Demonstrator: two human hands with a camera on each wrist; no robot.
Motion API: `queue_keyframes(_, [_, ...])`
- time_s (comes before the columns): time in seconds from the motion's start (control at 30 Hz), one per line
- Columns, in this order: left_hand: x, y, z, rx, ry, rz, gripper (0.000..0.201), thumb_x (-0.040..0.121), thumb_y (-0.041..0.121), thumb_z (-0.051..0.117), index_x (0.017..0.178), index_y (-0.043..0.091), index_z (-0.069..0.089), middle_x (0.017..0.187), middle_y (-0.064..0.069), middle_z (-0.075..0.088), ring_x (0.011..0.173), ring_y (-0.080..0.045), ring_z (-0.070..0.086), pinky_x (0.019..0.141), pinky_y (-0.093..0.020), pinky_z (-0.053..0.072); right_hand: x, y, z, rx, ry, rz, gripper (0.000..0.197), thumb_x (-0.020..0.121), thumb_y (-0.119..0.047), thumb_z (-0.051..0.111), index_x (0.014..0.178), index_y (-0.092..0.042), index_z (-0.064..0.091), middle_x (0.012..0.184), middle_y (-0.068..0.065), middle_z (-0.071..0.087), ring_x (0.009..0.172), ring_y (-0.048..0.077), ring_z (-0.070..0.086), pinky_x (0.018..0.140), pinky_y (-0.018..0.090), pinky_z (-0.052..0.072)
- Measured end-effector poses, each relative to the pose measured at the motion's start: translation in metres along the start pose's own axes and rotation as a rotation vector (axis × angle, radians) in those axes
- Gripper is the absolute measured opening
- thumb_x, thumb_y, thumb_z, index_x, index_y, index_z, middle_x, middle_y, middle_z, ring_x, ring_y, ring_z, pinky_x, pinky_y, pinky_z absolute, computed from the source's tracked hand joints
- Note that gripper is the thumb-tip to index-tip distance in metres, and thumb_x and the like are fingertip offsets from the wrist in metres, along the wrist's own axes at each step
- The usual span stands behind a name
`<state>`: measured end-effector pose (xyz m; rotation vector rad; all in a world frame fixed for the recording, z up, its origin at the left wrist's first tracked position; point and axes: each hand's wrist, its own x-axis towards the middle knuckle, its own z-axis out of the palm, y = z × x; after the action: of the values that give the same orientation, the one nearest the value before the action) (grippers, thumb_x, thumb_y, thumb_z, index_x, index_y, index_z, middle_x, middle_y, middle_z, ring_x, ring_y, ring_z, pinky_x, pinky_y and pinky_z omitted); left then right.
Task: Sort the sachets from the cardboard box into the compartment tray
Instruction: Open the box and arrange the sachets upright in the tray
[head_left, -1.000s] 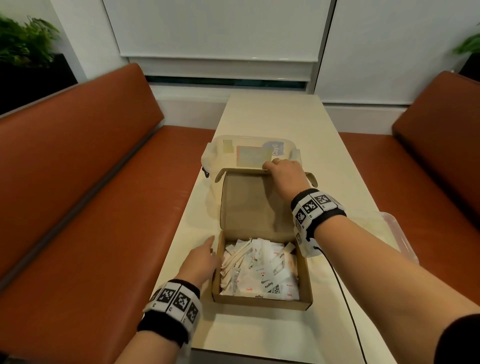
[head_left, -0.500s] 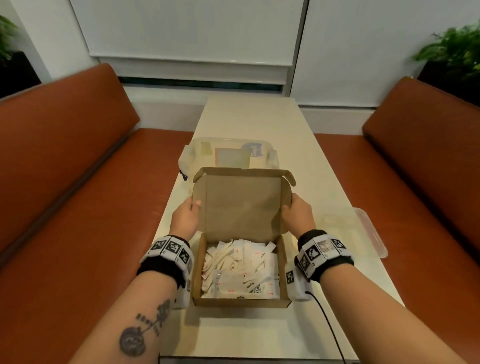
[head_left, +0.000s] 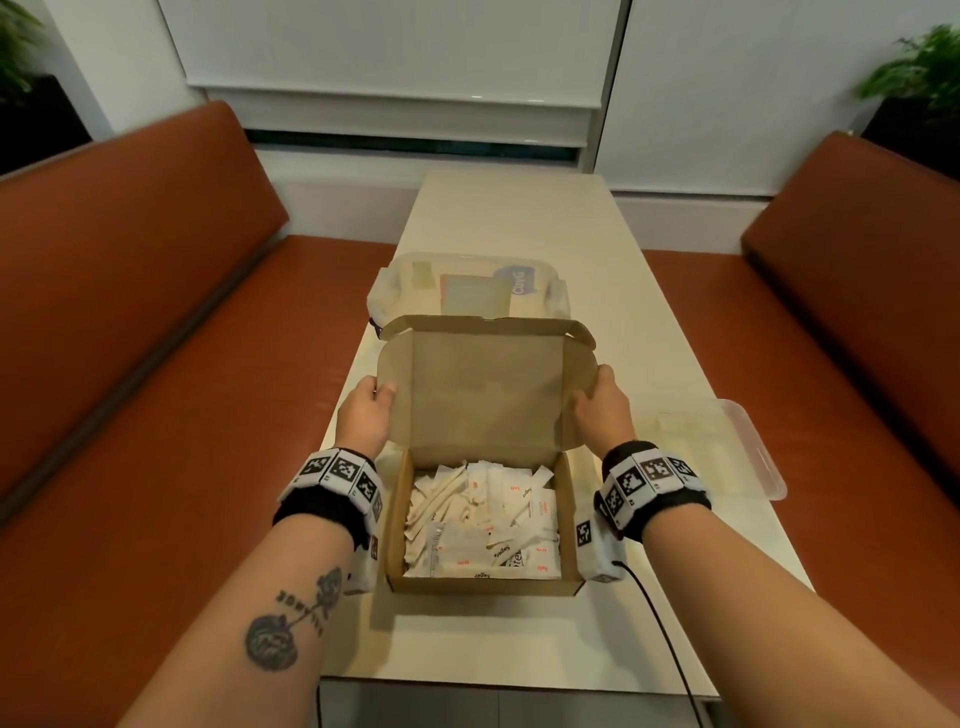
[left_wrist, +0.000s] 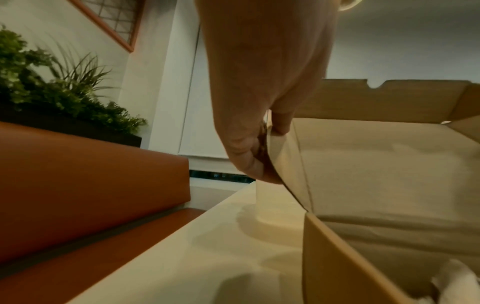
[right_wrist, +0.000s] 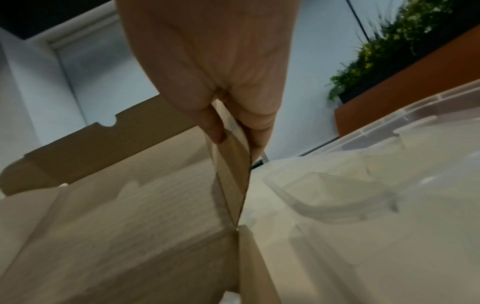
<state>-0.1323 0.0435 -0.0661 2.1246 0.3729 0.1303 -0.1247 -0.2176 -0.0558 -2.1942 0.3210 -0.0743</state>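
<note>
Dim warm indoor light, soft shadows, wide-angle edge bending, blurry wrist views

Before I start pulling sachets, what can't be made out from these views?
- Compartment tray: dividers too faint in the head view, blurred in the right wrist view.
- Clear container: near part hidden behind the cardboard box's raised lid in the head view.
- Sachets: print mostly too small; lower layers buried.

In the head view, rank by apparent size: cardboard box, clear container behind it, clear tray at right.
1. cardboard box, lid up, looks largest, but it is nearest the camera.
2-3. clear container and clear tray: too alike to rank.
</note>
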Motion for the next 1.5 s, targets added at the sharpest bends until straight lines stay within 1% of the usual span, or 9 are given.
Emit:
queue_keyframes(0.13, [-0.015, 0.007, 0.001, -0.011, 0.163, -0.002, 0.027, 0.093, 0.017, 0.058, 0.116, 0.007, 0.050, 0.100, -0.001, 0.053, 0.094, -0.022, 0.054, 0.083, -0.036, 0.046, -0.011, -0.004, -0.002, -0.039, 0.162, -0.013, 0.033, 0.089, -0.014, 0.058, 0.117, -0.004, 0.043, 0.110, 0.016, 0.057, 0.098, 0.030, 0.056, 0.085, 0.042, 0.047])
queue_keyframes(0.27, [-0.047, 0.017, 0.008, 0.134, 0.431, 0.191, 0.024, 0.083, 0.020, 0.068, 0.091, 0.015, 0.046, 0.087, 0.003, 0.049, 0.082, -0.018, 0.048, 0.072, -0.030, 0.041, -0.029, -0.010, -0.009, -0.112, 0.328, -0.024, 0.027, 0.087, -0.024, 0.062, 0.100, -0.006, 0.046, 0.092, 0.006, 0.050, 0.085, 0.025, 0.050, 0.080, 0.041, 0.046])
queue_keyframes(0.4, [-0.069, 0.021, 0.031, 0.226, 0.045, 0.160, 0.017, 0.088, 0.025, 0.062, 0.083, 0.018, 0.048, 0.083, 0.002, 0.056, 0.076, -0.017, 0.054, 0.062, -0.026, 0.041, -0.054, -0.015, 0.007, -0.131, 0.067, -0.092, 0.007, 0.089, -0.014, 0.055, 0.090, -0.008, 0.052, 0.089, 0.008, 0.056, 0.082, 0.021, 0.053, 0.070, 0.031, 0.044])
queue_keyframes(0.57, [-0.080, 0.013, 0.052, 0.467, -0.324, -0.056, 0.050, 0.081, 0.028, 0.071, 0.123, 0.009, 0.052, 0.124, -0.009, 0.058, 0.112, -0.026, 0.056, 0.090, -0.034, 0.048, -0.080, -0.006, 0.035, -0.382, -0.291, 0.013, 0.018, 0.087, -0.007, 0.052, 0.103, -0.002, 0.057, 0.093, 0.008, 0.061, 0.090, 0.024, 0.061, 0.077, 0.028, 0.051])
queue_keyframes(0.73, [-0.082, 0.004, 0.059, 0.602, -0.397, -0.170, 0.065, 0.076, 0.035, 0.075, 0.128, 0.006, 0.047, 0.130, -0.012, 0.054, 0.120, -0.030, 0.051, 0.097, -0.038, 0.046, -0.090, 0.010, 0.056, -0.501, -0.388, 0.110, 0.050, 0.086, -0.010, 0.052, 0.133, 0.002, 0.039, 0.130, 0.016, 0.052, 0.119, 0.029, 0.051, 0.094, 0.031, 0.045])
queue_keyframes(1.1, [-0.080, 0.004, 0.072, 0.495, -0.369, -0.250, 0.055, 0.082, 0.045, 0.068, 0.118, 0.005, 0.057, 0.123, -0.013, 0.059, 0.118, -0.031, 0.052, 0.102, -0.042, 0.039, -0.092, 0.011, 0.065, -0.645, -0.455, 0.018, 0.044, 0.091, -0.013, 0.052, 0.130, 0.001, 0.039, 0.125, 0.015, 0.056, 0.116, 0.027, 0.055, 0.089, 0.031, 0.047])
queue_keyframes(1.33, [-0.082, 0.006, 0.079, 0.368, -0.409, -0.198, 0.039, 0.086, 0.028, 0.067, 0.115, 0.001, 0.062, 0.116, -0.015, 0.064, 0.108, -0.031, 0.060, 0.089, -0.035, 0.049, -0.096, 0.004, 0.052, -0.596, -0.505, -0.038, 0.038, 0.089, -0.006, 0.047, 0.125, 0.001, 0.049, 0.121, 0.017, 0.059, 0.109, 0.028, 0.057, 0.077, 0.027, 0.044])
queue_keyframes(1.4, [-0.081, 0.007, 0.079, 0.325, -0.414, -0.207, 0.038, 0.087, 0.023, 0.065, 0.116, -0.002, 0.061, 0.116, -0.018, 0.064, 0.107, -0.032, 0.060, 0.089, -0.036, 0.049, -0.097, -0.001, 0.045, -0.561, -0.528, -0.083, 0.031, 0.090, -0.003, 0.045, 0.119, 0.002, 0.052, 0.119, 0.018, 0.059, 0.108, 0.029, 0.058, 0.080, 0.030, 0.046])
queue_keyframes(1.5, [-0.079, 0.007, 0.077, 0.286, -0.417, -0.204, 0.033, 0.089, 0.019, 0.061, 0.110, -0.007, 0.061, 0.113, -0.022, 0.064, 0.106, -0.033, 0.060, 0.081, -0.032, 0.045, -0.098, -0.004, 0.035, -0.532, -0.526, -0.156, 0.013, 0.091, -0.002, 0.044, 0.083, -0.008, 0.052, 0.098, 0.014, 0.060, 0.102, 0.031, 0.058, 0.087, 0.035, 0.046])
